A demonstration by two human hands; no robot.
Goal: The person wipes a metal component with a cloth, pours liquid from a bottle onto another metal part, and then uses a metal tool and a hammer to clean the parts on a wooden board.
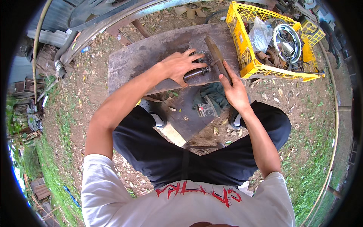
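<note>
On a worn wooden board (127,63), my left hand (180,65) is spread over a dark metal cylindrical part (195,73), its fingers apart. More small dark metal pieces lie partly hidden beneath those fingers. My right hand (234,88) holds the near end of a long, flat, brownish bar (214,51), perhaps wood, which slants up and away to the left across the board. The bar's far end is beside the fingers of my left hand, not touching them. Whether my left fingertips press on the cylinder cannot be told.
A yellow plastic crate (246,56) stands at the board's right, holding a metal ring (286,42), a clear plastic bag (259,34) and rusty parts. Below the board lie a dark green cloth (214,95) and a gauge-like part (208,109). A fan blade wheel (191,10) lies beyond.
</note>
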